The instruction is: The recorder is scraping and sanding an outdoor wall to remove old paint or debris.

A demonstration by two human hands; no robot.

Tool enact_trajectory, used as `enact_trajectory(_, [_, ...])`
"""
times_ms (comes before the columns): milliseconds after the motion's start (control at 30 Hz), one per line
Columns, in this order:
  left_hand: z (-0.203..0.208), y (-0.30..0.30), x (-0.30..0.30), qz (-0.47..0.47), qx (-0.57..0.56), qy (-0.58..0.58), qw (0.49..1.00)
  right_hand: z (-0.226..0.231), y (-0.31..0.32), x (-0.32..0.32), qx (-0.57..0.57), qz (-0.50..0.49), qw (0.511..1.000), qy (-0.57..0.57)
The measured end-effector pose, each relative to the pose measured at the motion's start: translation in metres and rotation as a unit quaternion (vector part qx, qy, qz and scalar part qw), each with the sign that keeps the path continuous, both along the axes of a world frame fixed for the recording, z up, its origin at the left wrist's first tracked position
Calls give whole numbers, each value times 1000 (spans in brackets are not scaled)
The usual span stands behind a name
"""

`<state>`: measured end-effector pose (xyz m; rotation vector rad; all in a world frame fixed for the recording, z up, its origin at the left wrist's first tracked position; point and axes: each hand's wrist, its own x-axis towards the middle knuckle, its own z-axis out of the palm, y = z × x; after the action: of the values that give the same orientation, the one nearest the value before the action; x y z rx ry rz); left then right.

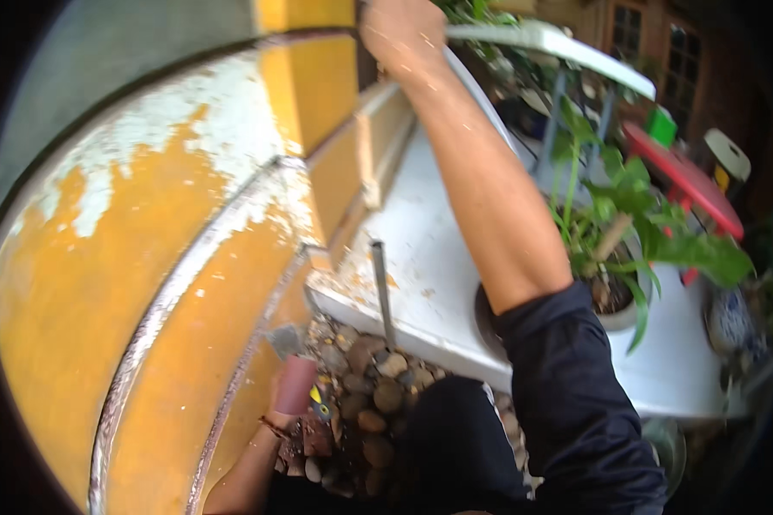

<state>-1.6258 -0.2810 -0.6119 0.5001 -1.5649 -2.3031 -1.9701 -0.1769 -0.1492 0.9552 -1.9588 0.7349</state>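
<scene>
My left hand (278, 396) is low beside the yellow wall, with a dark bracelet at the wrist. It is closed on a reddish-brown curved piece (295, 386), which hides most of the fingers; its exact kind cannot be told. A flat grey piece (287, 342) shows just above it. My right arm, in a black sleeve, stretches far up. My right hand (404, 36) is closed at the top edge near the wall's corner, and whatever it grips is hidden. The yellow wall (163, 232) has pale patches of bared surface and dark raised curved bands.
A white ledge (438, 249) bears paint flakes and a potted green plant (614, 292). A thin metal rod (382, 292) stands by its edge. Rounded stones (388, 395) cover the ground, with a yellow-and-black object (319, 403) among them. A red stool (687, 176) and white table (558, 51) stand beyond.
</scene>
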Motion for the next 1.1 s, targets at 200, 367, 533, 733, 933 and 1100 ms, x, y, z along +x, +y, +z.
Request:
enact_trajectory(200, [15,7,23,17,-54,44,997,-7,-11,-5,-42,2,999,3])
enact_trajectory(367, [16,4,30,17,-52,39,998,-43,-6,38,-100,-16,994,41])
enact_trajectory(533, [35,2,29,51,-62,74,994,-100,-17,110,-199,73,933,290])
enact_trajectory(733, [50,-22,43,127,-28,120,984,-261,-42,211,-57,312,946,-61])
enact_trajectory(933, [46,-17,57,166,-53,130,976,-254,55,241,-189,149,962,128])
enact_trajectory(1100, [44,-5,47,124,-56,134,982,-203,114,183,-168,-71,983,-3])
